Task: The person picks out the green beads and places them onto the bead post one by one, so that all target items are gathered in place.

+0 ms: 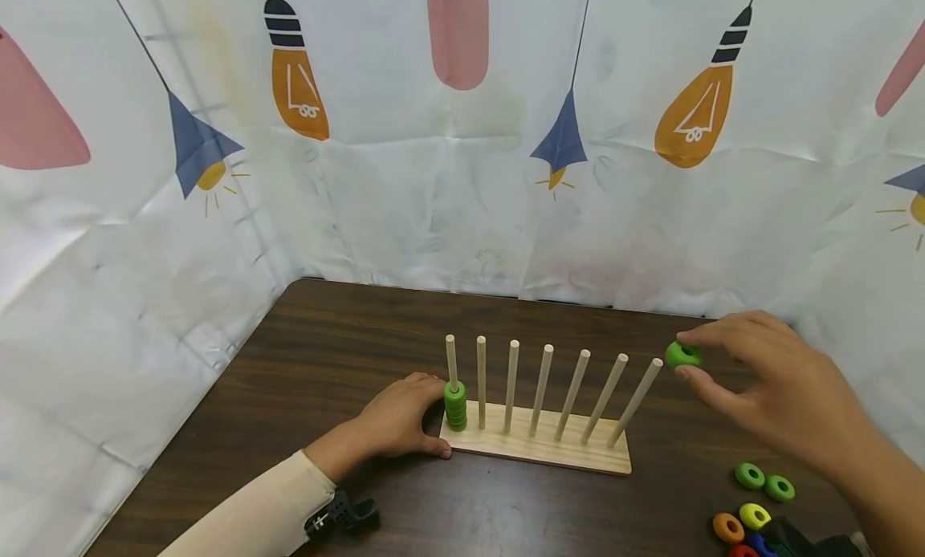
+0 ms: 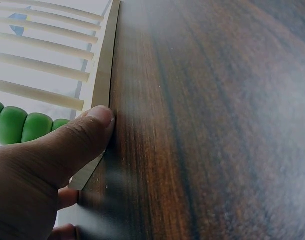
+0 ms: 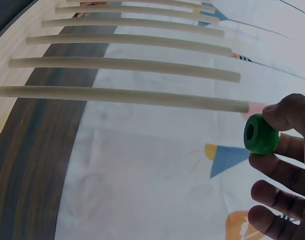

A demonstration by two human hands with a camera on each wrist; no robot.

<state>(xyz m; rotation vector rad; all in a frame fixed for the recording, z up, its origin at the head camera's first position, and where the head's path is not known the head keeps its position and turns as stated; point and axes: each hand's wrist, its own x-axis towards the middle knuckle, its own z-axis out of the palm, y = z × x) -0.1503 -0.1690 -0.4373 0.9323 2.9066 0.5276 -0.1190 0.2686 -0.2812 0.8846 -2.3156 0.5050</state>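
Dark tabletop (image 1: pixel 347 332): left hand (image 1: pixel 397 424) braces the peg board (image 1: pixel 538 449) by its green stack (image 1: pixel 455 406), right hand (image 1: pixel 773 384) pinches another green ring (image 1: pixel 682 354) just off the nearest peg (image 1: pixel 636 402), six pegs bare, loose rings (image 1: pixel 755 501) below it.

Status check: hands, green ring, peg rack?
Left hand braces peg rack. Right hand pinches green ring in the air just off the rightmost peg. Nothing between them.

Ring pinched in the right hand (image 1: pixel 788 396): glossy green wooden ring (image 1: pixel 682 354).
Stack beside the left hand (image 1: pixel 397 420): green rings (image 1: pixel 455 405).
Rack: pale natural wooden peg board (image 1: pixel 538 449).
Table: dark brown woodgrain (image 1: pixel 347 340).
Near the right wrist: green, yellow, orange loose rings (image 1: pixel 755 505).
Backdrop: white curtain with orange, pink, blue lamps (image 1: pixel 462 140).
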